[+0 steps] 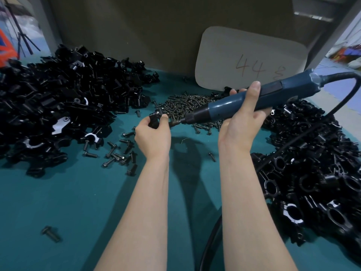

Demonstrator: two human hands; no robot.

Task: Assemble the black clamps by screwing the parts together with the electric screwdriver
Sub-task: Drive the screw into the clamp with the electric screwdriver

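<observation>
Hands meet over a green table: my left hand pinches a black clamp, my right hand wraps the electric screwdriver, tip at the clamp. Finished clamps seem piled at right; many loose parts wait at left.

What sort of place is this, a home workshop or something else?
Probably a factory assembly bench: large heaps of similar black clamp parts on a green table, a pile of loose screws between them, and a corded electric screwdriver gripped in the right hand.
</observation>
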